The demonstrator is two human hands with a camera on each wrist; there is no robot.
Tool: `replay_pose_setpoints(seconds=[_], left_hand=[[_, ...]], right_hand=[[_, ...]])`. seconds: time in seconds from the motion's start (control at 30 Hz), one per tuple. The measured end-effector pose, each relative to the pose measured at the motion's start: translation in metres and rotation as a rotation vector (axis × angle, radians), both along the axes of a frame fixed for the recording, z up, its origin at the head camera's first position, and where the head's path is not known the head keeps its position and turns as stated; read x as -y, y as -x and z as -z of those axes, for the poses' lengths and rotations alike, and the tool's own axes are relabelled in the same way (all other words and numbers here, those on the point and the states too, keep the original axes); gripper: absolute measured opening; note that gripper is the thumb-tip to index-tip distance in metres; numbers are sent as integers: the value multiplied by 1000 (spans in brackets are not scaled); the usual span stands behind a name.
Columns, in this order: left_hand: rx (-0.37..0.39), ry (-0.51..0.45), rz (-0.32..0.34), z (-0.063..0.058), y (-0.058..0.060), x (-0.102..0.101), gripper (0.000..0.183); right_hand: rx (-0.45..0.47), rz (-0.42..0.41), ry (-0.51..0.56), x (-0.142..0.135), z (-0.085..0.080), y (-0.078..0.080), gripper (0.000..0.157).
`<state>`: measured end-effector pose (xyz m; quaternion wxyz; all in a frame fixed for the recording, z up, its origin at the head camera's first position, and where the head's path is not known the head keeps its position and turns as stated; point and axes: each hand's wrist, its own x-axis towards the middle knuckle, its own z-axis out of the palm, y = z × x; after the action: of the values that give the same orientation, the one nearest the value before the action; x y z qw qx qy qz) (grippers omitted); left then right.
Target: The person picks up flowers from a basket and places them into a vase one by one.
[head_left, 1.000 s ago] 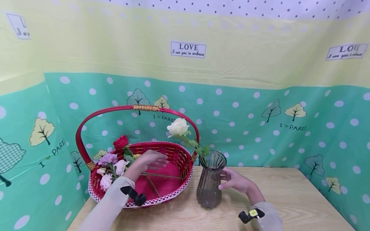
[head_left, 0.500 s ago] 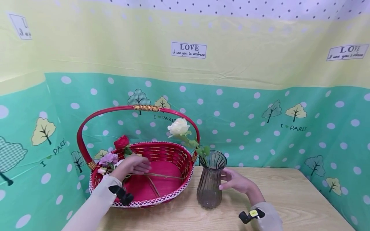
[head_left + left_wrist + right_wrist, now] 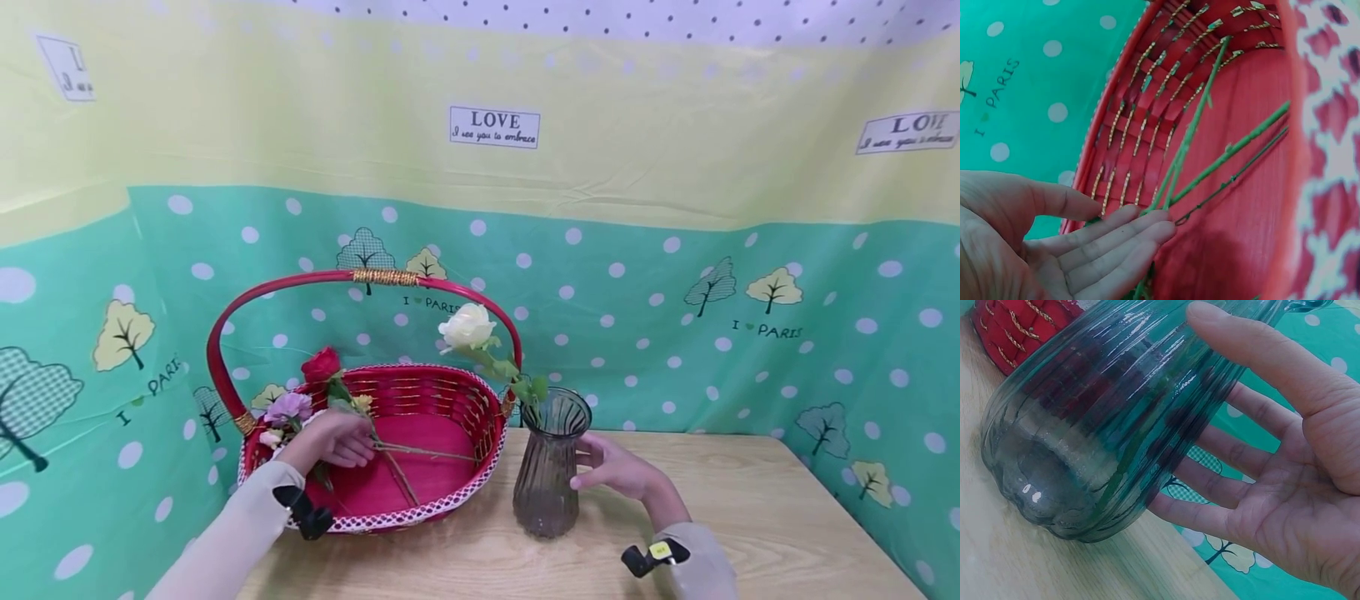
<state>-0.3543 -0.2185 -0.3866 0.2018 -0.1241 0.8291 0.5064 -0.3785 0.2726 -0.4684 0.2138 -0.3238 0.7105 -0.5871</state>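
Over the left part of a red woven basket (image 3: 495,462), my left hand (image 3: 333,440) has its fingers extended and grips nothing. In the left wrist view its fingertips lie at the green stems (image 3: 1196,128); contact is unclear. A red rose (image 3: 321,365), a purple flower (image 3: 288,407) and a small yellow bloom (image 3: 362,402) surround that hand, which partly covers other blooms. On the table, my right hand (image 3: 621,472) holds a grey ribbed glass vase (image 3: 546,487), thumb on the near side, fingers behind. One white rose (image 3: 467,327) leans left out of the vase.
The basket's tall red handle (image 3: 258,293) arches above the flowers. A white-and-red trim (image 3: 390,522) runs along its rim. Wooden table (image 3: 742,500) extends right of the vase, and a printed curtain (image 3: 645,333) hangs behind.
My left hand has moved left and slightly down inside the basket, toward the flower heads. The right hand stays at the vase. The head view has shifted slightly.
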Motion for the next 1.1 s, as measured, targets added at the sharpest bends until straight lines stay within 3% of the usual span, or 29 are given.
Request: replay_pose_setpoints(seconds=[0.37,0.73,0.9,1.1], left_hand=[[46,-113,-11,11,-2,11,54],[82,-201,-39,18,2,7,46],[119,-258,-91,21,5,3,47],[80,-339,-167,25,8,-1,45]], right_hand=[[-6,-8,10,2,-1,1,81],[-12,1,-20,1,0,0,83],[-17,-5,-15,1,1,0,81],[-14,-14,3,0,1,1,79]])
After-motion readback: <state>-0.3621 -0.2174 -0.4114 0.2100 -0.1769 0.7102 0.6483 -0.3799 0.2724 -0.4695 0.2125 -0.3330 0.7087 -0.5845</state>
